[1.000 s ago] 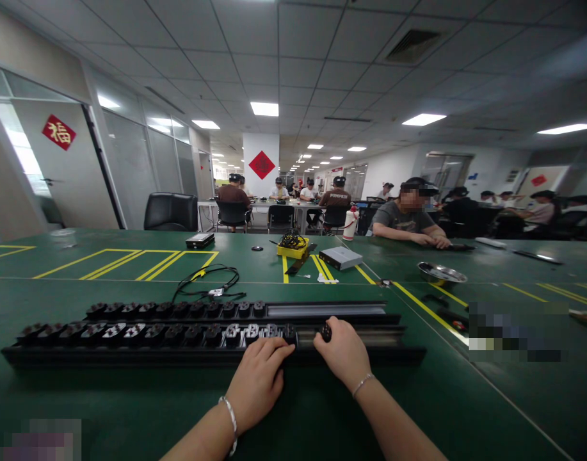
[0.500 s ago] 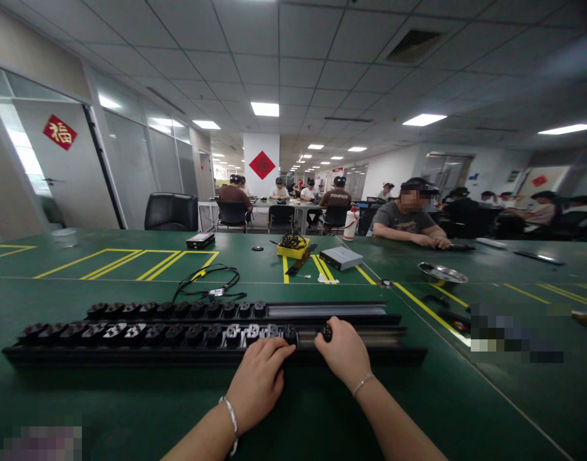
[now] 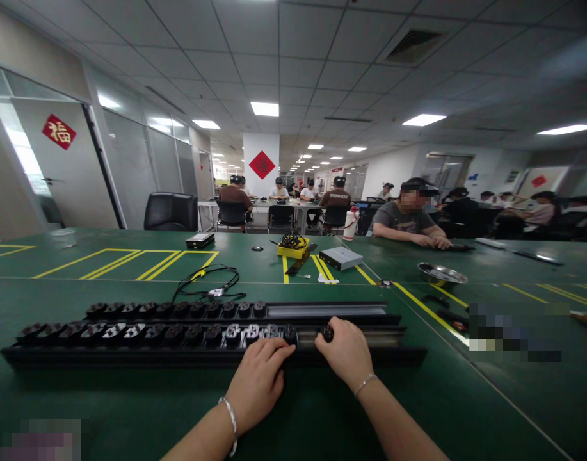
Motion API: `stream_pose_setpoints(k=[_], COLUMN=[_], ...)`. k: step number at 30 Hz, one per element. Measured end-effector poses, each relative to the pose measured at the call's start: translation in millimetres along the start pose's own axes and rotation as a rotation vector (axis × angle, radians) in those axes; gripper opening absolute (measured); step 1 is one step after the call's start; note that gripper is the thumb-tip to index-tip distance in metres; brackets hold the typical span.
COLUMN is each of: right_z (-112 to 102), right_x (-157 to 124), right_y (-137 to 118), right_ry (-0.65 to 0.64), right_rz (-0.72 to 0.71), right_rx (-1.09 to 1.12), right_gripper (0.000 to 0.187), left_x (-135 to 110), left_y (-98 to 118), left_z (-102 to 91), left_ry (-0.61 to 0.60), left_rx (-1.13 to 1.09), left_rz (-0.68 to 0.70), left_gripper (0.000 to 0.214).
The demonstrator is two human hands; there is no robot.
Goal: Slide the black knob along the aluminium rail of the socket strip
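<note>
Green worktop, in the head view, carries two black rails lined with plug-like pieces, the left hand resting its fingers, thumb apart, at the nearer row's end piece, the right hand pinching one small black piece between its fingers at that rail's bare right stretch.

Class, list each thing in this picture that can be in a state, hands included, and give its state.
Near rail, partly filled, black pieces toward the left
Far rail, partly filled likewise
Left hand, resting at near rail's front
Right hand, closed in a pinch
Held piece, pinched; seated or not unclear
Metal bowl, upright
Black cable, loosely looped
Yellow tray, heaped with cables
White bottle, upright
Ceiling lights, lit
</note>
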State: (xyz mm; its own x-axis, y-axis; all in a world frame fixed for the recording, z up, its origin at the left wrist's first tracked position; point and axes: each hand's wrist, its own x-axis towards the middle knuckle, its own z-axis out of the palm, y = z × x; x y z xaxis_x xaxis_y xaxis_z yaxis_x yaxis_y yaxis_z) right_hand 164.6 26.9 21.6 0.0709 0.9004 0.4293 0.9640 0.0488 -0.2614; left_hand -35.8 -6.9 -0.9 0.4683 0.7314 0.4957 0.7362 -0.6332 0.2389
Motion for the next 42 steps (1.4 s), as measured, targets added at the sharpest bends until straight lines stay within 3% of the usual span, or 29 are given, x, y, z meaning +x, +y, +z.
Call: stream_pose_setpoints(k=[29,42], right_z=[1.1,-3.5], right_x=[1.3,2.3], right_y=[1.6,9.9], right_ry=[-0.027,-0.108], right_rz=[0.030,0.000], right_rx=[0.065,0.101], right_gripper=[0.009,0.014], left_x=[-0.3,0.8], left_y=[1.5,1.0], left_z=[-2.7,-1.4], left_ry=[0.025,0.028], left_rx=[0.017,0.009], left_rz=[0.019,0.015], left_gripper=[0.053,0.053])
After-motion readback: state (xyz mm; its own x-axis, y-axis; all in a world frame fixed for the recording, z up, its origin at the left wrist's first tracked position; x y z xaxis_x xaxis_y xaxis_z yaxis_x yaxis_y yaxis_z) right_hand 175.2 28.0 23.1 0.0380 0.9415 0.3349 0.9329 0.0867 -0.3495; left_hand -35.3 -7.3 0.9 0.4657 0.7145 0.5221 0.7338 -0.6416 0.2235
